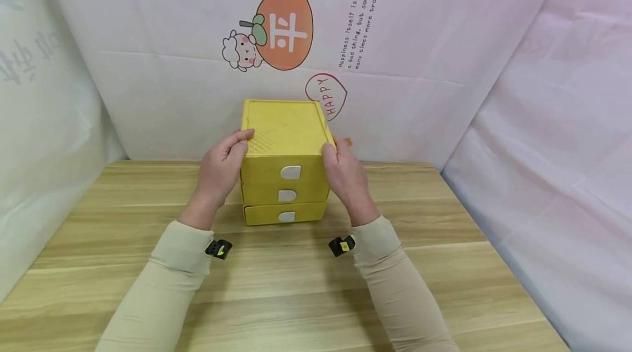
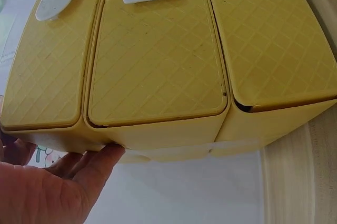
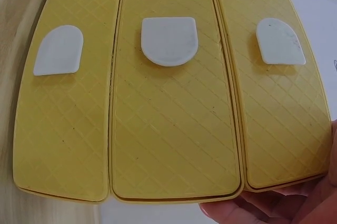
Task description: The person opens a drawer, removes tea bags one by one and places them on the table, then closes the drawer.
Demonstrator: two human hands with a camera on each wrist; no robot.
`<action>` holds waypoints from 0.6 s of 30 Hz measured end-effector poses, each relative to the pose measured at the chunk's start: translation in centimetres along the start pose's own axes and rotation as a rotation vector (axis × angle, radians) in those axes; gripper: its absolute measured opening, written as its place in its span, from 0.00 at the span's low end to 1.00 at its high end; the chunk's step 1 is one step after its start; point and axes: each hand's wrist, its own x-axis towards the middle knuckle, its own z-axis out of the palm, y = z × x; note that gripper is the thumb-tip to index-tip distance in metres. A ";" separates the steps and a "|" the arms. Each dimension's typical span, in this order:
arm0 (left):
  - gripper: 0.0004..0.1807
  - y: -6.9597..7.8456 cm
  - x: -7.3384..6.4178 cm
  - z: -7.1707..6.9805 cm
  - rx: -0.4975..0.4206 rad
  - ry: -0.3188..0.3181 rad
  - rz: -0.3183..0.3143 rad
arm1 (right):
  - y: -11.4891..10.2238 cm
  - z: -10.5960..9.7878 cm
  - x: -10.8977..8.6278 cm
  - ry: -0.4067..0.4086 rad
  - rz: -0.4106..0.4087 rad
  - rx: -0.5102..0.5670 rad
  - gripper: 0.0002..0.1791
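A yellow box of three stacked drawers [image 1: 286, 127] stands at the back of the table, its front facing me. Each drawer front bears a white rounded tab, such as the top one [image 1: 290, 172]. My left hand [image 1: 219, 168] grips the box's upper left side, fingers at the top edge. On the opposite side my right hand [image 1: 348, 174] holds the upper right edge, thumb near the top corner and the other fingers mostly hidden. The left wrist view has a dark gap at a corner of the bottom drawer [image 2: 274, 40]. All three drawer fronts [image 3: 176, 129] appear pushed in.
The wood-grain table [image 1: 276, 286] extends in front of the box. Close behind rises a white printed sheet [image 1: 187, 94] with cartoon and lettering. More pale sheets hang at the left [image 1: 49, 121] and right [image 1: 553, 149]. Black wrist devices sit at both cuffs.
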 end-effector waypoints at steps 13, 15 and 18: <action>0.25 0.0 0.0 0.4 -0.041 0.043 -0.007 | -0.2 -0.5 0.1 -0.037 0.018 0.005 0.36; 0.26 -0.1 0.0 0.5 -0.041 0.049 -0.011 | -0.3 -0.5 0.0 -0.025 0.014 0.005 0.36; 0.26 -0.2 0.0 0.5 -0.044 0.053 -0.013 | -0.4 -0.6 -0.2 0.000 -0.014 -0.006 0.37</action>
